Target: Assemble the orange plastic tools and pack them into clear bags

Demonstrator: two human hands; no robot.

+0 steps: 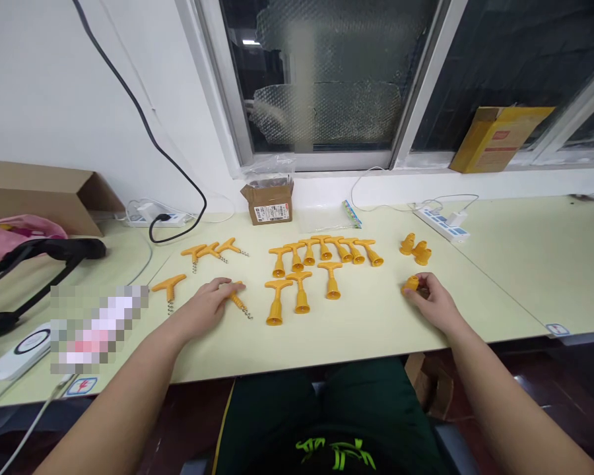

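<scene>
One corkscrew (pixel 239 302) is held by its handle in the left fingers (pixel 222 287), coil free; the right fingers (pixel 420 301) pinch a yellow cap (pixel 410 284). Capped corkscrews (pixel 275 305) lie between, probably for easy reach.

From the head, the single view looks forward and down over the close table (pixel 356 336) toward the window (pixel 327 79)
</scene>
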